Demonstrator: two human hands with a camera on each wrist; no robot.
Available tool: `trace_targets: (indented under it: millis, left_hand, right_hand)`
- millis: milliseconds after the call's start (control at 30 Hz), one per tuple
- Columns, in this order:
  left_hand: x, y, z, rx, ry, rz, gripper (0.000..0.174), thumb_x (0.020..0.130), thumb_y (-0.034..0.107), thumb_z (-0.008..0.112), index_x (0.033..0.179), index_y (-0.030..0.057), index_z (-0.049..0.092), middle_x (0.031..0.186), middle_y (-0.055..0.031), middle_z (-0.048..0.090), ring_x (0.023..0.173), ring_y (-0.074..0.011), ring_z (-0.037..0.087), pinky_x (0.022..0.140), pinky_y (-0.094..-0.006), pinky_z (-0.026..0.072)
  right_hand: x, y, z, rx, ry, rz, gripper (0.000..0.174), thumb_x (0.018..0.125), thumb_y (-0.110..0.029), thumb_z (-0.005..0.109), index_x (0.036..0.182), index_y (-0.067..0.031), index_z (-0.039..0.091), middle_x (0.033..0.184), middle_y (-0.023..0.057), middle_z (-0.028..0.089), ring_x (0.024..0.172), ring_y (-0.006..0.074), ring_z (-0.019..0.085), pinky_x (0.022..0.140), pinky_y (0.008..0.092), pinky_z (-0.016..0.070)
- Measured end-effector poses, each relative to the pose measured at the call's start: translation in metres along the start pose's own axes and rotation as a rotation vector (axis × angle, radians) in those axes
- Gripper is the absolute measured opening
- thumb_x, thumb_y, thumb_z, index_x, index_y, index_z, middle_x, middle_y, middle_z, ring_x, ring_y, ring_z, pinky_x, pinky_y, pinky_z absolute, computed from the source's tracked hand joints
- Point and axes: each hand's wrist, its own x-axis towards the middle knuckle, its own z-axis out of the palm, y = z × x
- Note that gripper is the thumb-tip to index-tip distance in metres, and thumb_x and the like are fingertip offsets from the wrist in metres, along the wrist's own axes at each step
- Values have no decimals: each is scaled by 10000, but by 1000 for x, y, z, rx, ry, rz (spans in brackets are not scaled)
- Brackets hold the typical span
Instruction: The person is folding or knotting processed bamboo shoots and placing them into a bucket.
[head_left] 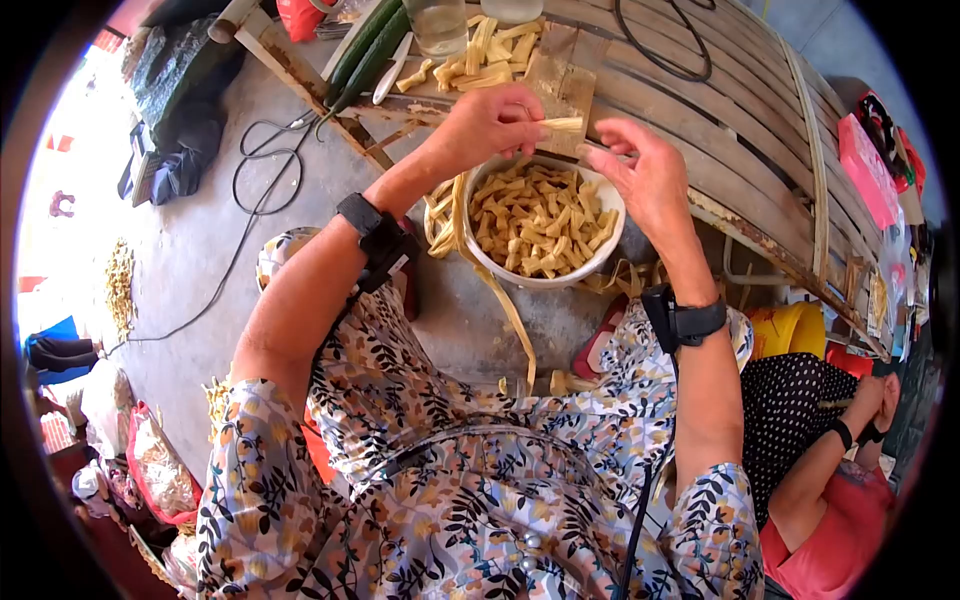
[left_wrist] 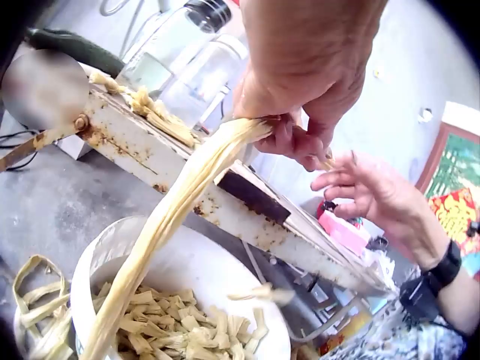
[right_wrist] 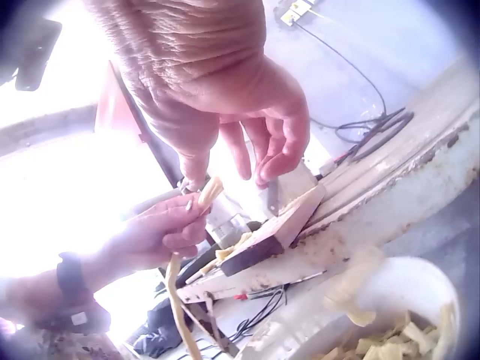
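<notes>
A long pale-yellow strip (head_left: 516, 318) hangs from my left hand (head_left: 487, 128), its short end showing past the pinching fingers above the bowl. In the left wrist view the same strip (left_wrist: 172, 202) runs down across the white bowl (left_wrist: 232, 279). Just to the right, my right hand (head_left: 645, 178) is apart from the strip, fingers loosely bent; I see nothing held in it. A blurred short piece (right_wrist: 352, 289) is in mid-air over the bowl in the right wrist view. Many short knotted pieces (head_left: 540, 220) fill much of the white bowl (head_left: 550, 284).
Beyond the bowl is a slatted table (head_left: 740, 150) with a wooden block (head_left: 562, 90), more yellow pieces (head_left: 490, 50), green cucumbers (head_left: 368, 55) and a glass jar (head_left: 438, 28). A black cable (head_left: 235, 225) lies on the floor. Another person (head_left: 830, 480) sits at the right.
</notes>
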Motion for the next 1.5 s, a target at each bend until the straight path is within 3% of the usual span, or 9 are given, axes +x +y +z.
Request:
trace_targets:
  millis: [167, 367, 567, 633, 733, 833, 1167, 1333, 1500]
  left_hand:
    - [-9, 7, 22, -25, -128, -28, 137, 852, 155, 541, 907, 29, 543, 669, 8, 558, 564, -52, 479, 521, -174, 399]
    - [-17, -16, -1, -304, -229, -168, 191, 877, 177, 495, 919, 13, 585, 701, 9, 549, 587, -31, 469, 503, -163, 367]
    - [-24, -7, 25, 287, 84, 243, 131, 833, 97, 541, 925, 30, 605, 682, -4, 582, 601, -65, 520, 537, -222, 431]
    - [-24, -3, 31, 529, 41, 420, 149, 773, 59, 564, 917, 26, 586, 734, -77, 595, 632, -188, 572, 583, -283, 461]
    - [-28, 2, 34, 670, -65, 506, 179, 716, 33, 576, 894, 29, 577, 800, -120, 587, 677, -310, 547, 590, -317, 464]
    - [-33, 9, 34, 744, -98, 553, 147, 735, 64, 597, 880, 37, 596, 762, -97, 594, 651, -241, 571, 585, -304, 459]
    - [-14, -19, 5, -191, -198, -76, 300, 909, 304, 446, 733, 89, 559, 568, 73, 435, 498, -16, 367, 450, -163, 292]
    - [-21, -24, 38, -727, -487, -273, 368, 887, 369, 462, 903, 9, 536, 614, 26, 495, 438, 2, 387, 382, -131, 312]
    - [-27, -18, 59, -1011, -622, -366, 400, 843, 337, 547, 927, -53, 522, 656, -30, 522, 417, -5, 379, 365, -109, 290]
  right_hand:
    - [0, 10, 10, 585, -127, 159, 137, 781, -48, 606, 911, -7, 623, 695, 17, 594, 652, 73, 554, 588, 200, 457]
    - [-2, 21, 2, 488, -86, -53, 146, 810, -52, 572, 939, -7, 623, 801, 34, 621, 744, 58, 557, 649, 188, 460]
    - [7, 25, -7, 476, -153, 190, 288, 870, -246, 520, 936, 21, 606, 855, 82, 637, 809, 120, 595, 710, 249, 476]
    - [6, 28, 3, 528, -278, 346, 288, 872, -252, 515, 908, 18, 609, 833, 92, 640, 785, 135, 608, 716, 254, 480]
    - [-2, 29, 11, 468, -488, 443, 310, 889, -262, 461, 918, 5, 615, 664, 61, 597, 566, 90, 540, 525, 214, 413]
    - [-12, 29, 21, 396, -600, 488, 220, 859, -164, 499, 890, 13, 626, 550, 15, 530, 430, 55, 422, 414, 195, 315]
    - [-19, -14, 2, 1220, -707, 131, 421, 809, -340, 602, 1009, 30, 586, 458, -61, 432, 402, 13, 345, 409, 157, 280]
    - [-11, -15, -3, 550, -468, 85, 379, 787, -264, 639, 1086, -39, 576, 634, -29, 543, 494, 16, 431, 449, 153, 334]
    - [-20, -14, 6, 476, -426, 72, 334, 732, -209, 686, 1005, -32, 613, 727, 21, 619, 616, 64, 580, 561, 200, 461]
